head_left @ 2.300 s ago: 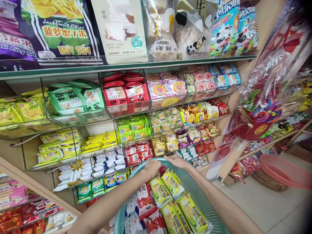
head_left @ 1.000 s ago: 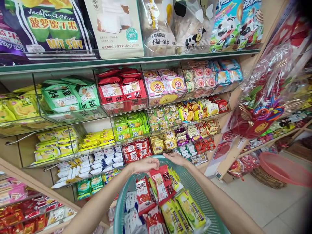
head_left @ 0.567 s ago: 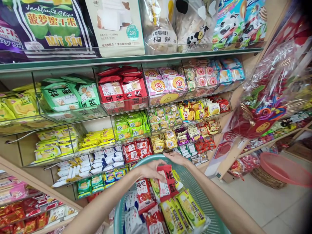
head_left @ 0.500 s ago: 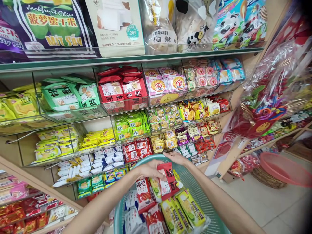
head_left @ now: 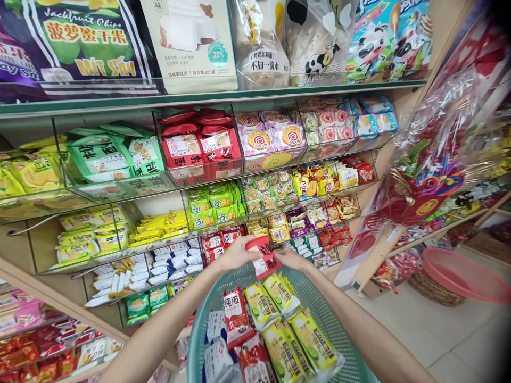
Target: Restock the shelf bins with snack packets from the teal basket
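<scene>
A red packet with a pale label (head_left: 263, 257) hangs above the far end of the teal basket (head_left: 195, 324). My left hand (head_left: 236, 254) pinches its left side. My right hand (head_left: 293, 259) is at the packet's lower right, fingers curled; whether they grip it is hard to tell. Inside the basket lie several yellow-green packets (head_left: 279, 348), red and white packets (head_left: 238, 318) and white-blue packets (head_left: 217, 361).
Shelf bins before me hold green packets (head_left: 107, 154), red packets (head_left: 199, 143) and small white-blue packets (head_left: 175, 260). Large snack bags (head_left: 88, 42) stand on top. At right are a wrapped bouquet (head_left: 427, 181) and a pink basket (head_left: 459, 274).
The red packet has moved up and away from the basket's contents in my left hand, uncovering yellow-green packets. My right hand has left the basket's far rim and come beside the packet.
</scene>
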Available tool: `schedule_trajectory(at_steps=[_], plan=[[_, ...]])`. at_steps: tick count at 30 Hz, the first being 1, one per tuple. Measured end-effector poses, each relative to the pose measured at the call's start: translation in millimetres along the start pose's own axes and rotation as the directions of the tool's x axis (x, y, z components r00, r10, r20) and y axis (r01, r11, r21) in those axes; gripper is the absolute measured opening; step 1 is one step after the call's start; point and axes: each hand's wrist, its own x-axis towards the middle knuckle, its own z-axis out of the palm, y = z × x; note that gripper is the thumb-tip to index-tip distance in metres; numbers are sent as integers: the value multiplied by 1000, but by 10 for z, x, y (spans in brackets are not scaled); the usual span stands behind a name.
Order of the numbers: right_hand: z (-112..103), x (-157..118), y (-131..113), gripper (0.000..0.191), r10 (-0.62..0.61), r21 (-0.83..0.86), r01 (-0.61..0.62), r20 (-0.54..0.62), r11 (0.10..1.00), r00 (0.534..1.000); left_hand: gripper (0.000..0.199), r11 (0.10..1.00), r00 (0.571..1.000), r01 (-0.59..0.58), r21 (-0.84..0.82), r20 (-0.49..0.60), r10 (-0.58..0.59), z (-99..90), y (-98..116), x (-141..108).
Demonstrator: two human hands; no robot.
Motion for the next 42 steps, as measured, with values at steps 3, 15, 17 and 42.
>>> schedule_trajectory(at_steps=[3, 15, 17, 42], plan=[[-13, -37, -31, 64, 10, -15, -10, 0, 1000, 1000, 32, 979, 991, -93, 182, -75, 108, -58, -128, 88], [20, -73, -138, 70, 49, -10, -49, -3, 999, 999, 16, 727, 990, -100, 680, 140, 5, 166, -547, 84], [30, -81, -157, 71, 49, 0, -49, 2, 999, 999, 18, 710, 987, -99, 697, 157, -17, 232, -579, 112], [6, -239, -164, 72, 110, 192, -125, 86, 973, 990, 48, 958, 995, -94, 273, -18, 102, -335, -481, -95]])
